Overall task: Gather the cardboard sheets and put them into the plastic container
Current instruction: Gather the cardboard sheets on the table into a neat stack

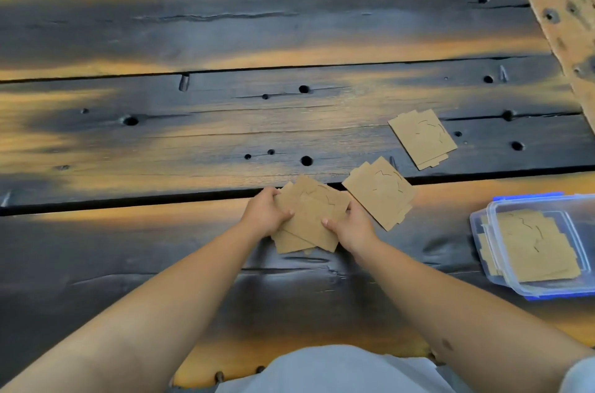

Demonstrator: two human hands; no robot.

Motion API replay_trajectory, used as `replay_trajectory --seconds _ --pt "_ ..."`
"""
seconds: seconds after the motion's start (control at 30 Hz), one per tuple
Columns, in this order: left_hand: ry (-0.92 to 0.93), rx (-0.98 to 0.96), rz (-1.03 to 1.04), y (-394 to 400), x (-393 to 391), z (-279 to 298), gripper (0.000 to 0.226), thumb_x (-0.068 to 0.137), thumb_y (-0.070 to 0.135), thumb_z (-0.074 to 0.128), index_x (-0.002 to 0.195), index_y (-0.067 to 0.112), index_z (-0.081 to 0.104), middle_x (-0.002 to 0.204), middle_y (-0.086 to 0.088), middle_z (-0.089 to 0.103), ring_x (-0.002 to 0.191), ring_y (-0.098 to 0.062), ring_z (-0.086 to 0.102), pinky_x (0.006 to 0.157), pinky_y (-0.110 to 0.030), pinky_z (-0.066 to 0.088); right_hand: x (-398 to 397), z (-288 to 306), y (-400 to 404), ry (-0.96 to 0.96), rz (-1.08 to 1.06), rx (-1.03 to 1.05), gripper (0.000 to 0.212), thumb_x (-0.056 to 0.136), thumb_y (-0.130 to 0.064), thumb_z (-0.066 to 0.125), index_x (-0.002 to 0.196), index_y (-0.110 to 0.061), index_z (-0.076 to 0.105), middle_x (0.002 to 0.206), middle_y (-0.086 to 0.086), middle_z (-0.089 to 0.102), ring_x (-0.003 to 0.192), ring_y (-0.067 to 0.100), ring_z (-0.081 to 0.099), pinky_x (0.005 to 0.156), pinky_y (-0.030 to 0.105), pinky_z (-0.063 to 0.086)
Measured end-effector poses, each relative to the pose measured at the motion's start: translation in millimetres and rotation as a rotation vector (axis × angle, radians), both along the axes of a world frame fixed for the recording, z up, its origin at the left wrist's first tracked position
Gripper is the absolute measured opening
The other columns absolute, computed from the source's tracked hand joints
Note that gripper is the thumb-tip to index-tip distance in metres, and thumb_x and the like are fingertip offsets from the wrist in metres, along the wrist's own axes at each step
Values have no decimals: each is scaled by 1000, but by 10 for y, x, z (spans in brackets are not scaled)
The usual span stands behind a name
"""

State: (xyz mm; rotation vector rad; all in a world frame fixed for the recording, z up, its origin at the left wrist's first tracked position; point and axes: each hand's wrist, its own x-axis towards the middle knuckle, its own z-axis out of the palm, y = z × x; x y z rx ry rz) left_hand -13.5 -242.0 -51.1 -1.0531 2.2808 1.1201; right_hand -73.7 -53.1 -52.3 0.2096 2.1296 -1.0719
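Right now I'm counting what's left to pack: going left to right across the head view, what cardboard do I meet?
Fanned stack held in both hands → loose stack beside the right hand → farther stack → sheets already in the plastic container.

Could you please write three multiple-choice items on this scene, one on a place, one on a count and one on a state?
1. Where is the plastic container?
A. at the person's right
B. at the table's far edge
C. on the person's lap

2. How many groups of cardboard sheets lie untouched on the table?
A. none
B. two
C. five

3. What state is the container in?
A. lidded and empty
B. open, with sheets inside
C. tipped over

Answers: 1 A, it sits by the right forearm. 2 B, the near pile and the far pile lie apart from the stack in both hands. 3 B, cardboard shows through its open top.
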Motion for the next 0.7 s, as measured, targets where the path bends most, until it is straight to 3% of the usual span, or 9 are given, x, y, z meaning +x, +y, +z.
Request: replay_trajectory --seconds 0.07,0.13,0.2,0.27,0.43,0.53,0.7 --pt "6 -38 -3 -67 -64 -47 50 79 36 75 120 15 54 116 -7 63 95 -21 55 76 -28 40 -101 -20 -52 50 70 56 54 77 -32 80 121 -19 51 122 3 63 114 27 58 97 45 49" --pt "23 -76 -4 -92 -118 -96 49 80 35 74 122 17 56 121 -10 59 108 -27 55 87 -32 43 -179 -53 -100 73 130 124 54 78 -37 78 120 -16 51 123 5 63 113 29 59 95 45 49" --pt "18 -112 -16 -94 -160 -139 54 78 35 75 127 22 54 126 -12 50 118 -32 48 100 -38 39 -230 -85 -155 86 184 193 55 78 -41 77 119 -14 52 123 8 62 112 31 58 93 44 49" --pt "1 -113 -54 -84 -201 -183 65 75 37 78 132 23 49 130 -12 48 123 -33 44 104 -39 35 -254 -112 -222 120 251 272 58 77 -42 78 121 -14 52 125 10 57 115 30 55 92 41 48" --pt "-64 -165 -167 -39 -203 -271 91 68 38 82 143 28 31 129 -13 41 124 -35 36 102 -42 37 -216 -166 -343 159 324 381 61 70 -36 86 114 -15 50 128 8 46 111 27 54 82 33 41" --pt "-68 -148 -183 -75 -183 -272 93 66 40 82 142 33 30 126 -11 40 123 -33 35 101 -44 39 -241 -184 -348 168 336 371 62 67 -35 88 110 -15 49 125 8 49 112 26 54 82 32 40" --pt "-17 -103 -182 -87 -124 -179 79 68 38 82 134 35 39 130 -4 44 124 -28 36 101 -43 37 -300 -133 -312 157 442 390 68 67 -43 86 117 -16 48 125 4 56 125 29 46 96 37 40"
